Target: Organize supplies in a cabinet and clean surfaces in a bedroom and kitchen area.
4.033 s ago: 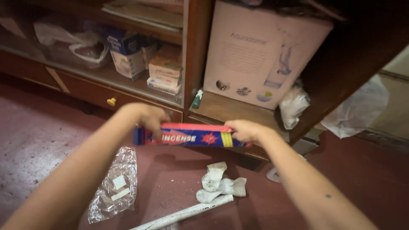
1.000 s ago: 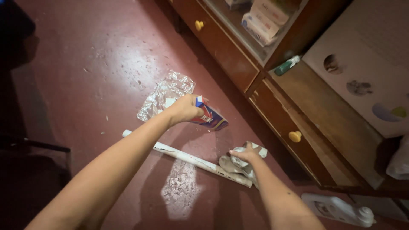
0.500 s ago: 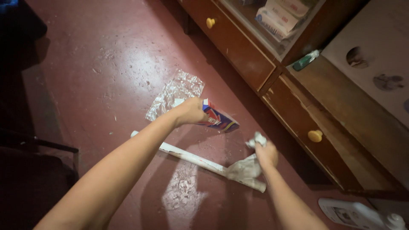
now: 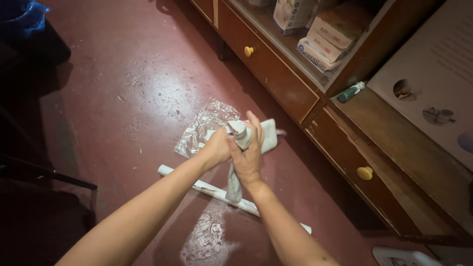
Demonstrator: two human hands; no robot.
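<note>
**Both hands pressed around a cloth above the red floor**

The glass-fronted cabinet shelf (image 4: pixel 295 47) holds stacked flat cartons (image 4: pixel 325 37) and an upright box (image 4: pixel 291 14). The open wooden compartment (image 4: pixel 394 133) holds a large white box (image 4: pixel 433 83) and a small green bottle (image 4: pixel 351 92) on its side. The left hand (image 4: pixel 217 148) is clenched on something the dirty white cloth (image 4: pixel 235 172) hides; the right hand (image 4: pixel 246 155) grasps the cloth. The cloth hangs downward, long axis near vertical, above a white tube (image 4: pixel 207 188), beside a clear plastic bag (image 4: pixel 204 125).
</note>
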